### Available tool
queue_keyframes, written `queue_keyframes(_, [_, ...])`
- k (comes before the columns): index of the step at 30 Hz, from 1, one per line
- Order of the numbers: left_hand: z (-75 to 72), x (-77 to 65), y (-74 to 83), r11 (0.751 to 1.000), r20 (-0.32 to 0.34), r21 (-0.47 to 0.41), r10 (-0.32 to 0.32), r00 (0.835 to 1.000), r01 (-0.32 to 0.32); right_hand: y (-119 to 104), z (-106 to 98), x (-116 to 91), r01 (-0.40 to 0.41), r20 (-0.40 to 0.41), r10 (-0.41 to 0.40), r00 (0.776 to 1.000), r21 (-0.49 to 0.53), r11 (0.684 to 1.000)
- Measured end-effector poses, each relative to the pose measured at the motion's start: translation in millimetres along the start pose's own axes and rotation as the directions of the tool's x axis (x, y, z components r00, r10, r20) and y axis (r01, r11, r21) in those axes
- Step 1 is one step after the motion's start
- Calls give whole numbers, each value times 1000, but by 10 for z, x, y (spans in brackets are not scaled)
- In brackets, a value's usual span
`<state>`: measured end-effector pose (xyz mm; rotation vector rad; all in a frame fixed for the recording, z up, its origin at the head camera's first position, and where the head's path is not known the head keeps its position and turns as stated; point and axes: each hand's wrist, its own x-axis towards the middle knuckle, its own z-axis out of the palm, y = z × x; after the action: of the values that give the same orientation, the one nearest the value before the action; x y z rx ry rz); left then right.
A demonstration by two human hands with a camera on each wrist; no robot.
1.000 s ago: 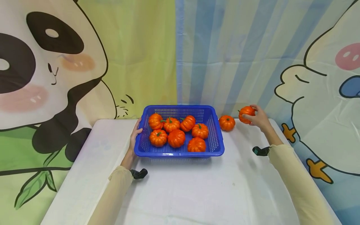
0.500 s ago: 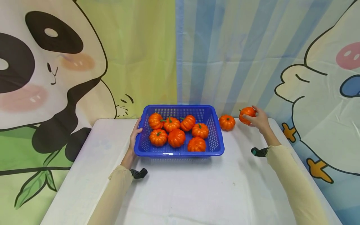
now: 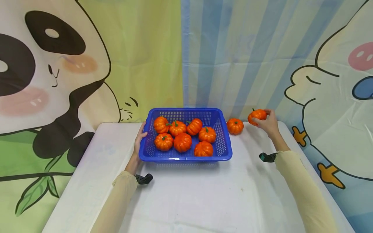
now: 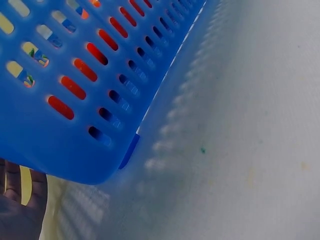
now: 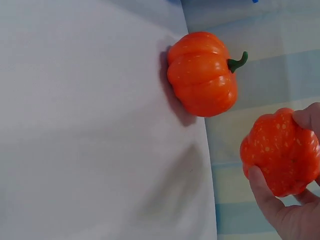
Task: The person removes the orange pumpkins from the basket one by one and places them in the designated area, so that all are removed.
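Observation:
A blue plastic basket [image 3: 186, 159] with slotted walls stands on the white table and holds several small orange pumpkins [image 3: 182, 143]. At its left side is my left hand [image 3: 138, 140], fingers extended along the outer wall and thumb at the rim. The left wrist view shows part of that hand [image 4: 22, 205] beyond the basket's corner. My right hand [image 3: 269, 124] grips an orange pumpkin [image 3: 256, 116] above the table's far right part, thumb on one side and fingers on the other. Another orange pumpkin [image 5: 202, 75] with a green stem sits on the table between basket and right hand.
A printed curtain [image 3: 215, 55] with a panda and a white bird hangs right behind the table's far edge. The white tablecloth [image 3: 198, 194] stretches in front of the basket. Each wrist wears a small black camera mount [image 3: 144, 179].
My right hand has turned the held pumpkin so that its stem points up instead of left, and has shifted slightly right. The left hand and the basket have stayed put.

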<state>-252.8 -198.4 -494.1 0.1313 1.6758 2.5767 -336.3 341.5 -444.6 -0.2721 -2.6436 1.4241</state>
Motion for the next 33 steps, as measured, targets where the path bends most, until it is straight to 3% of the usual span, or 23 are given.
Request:
queue_keyframes(5, [6, 1, 4, 1000, -3, -3, -3, 1000, 3, 21, 22, 4, 16, -18, -18, 1000, -89, 996])
queue_keyframes(9, [6, -4, 3, 1000, -15, 12, -3, 1000, 3, 31, 51, 7, -14, -9, 13, 1000, -140, 990])
queue_keyframes(17, [-1, 9, -6, 1000, -14, 6, 5, 1000, -5, 44, 115, -12, -33, -39, 30, 999, -100, 994])
queue_keyframes(25, [-20, 12, -10, 1000, -3, -10, -1, 1000, 1, 121, 169, -22, -16, -7, 15, 1000, -98, 995])
queue_keyframes(29, [-30, 21, -16, 1000, 10, -14, 11, 1000, -11, 151, 184, -23, -13, 13, 16, 1000, -172, 985])
queue_keyframes(33, [-37, 31, -13, 1000, 13, -10, 12, 1000, -12, 167, 182, -30, -8, 36, 20, 999, -297, 955])
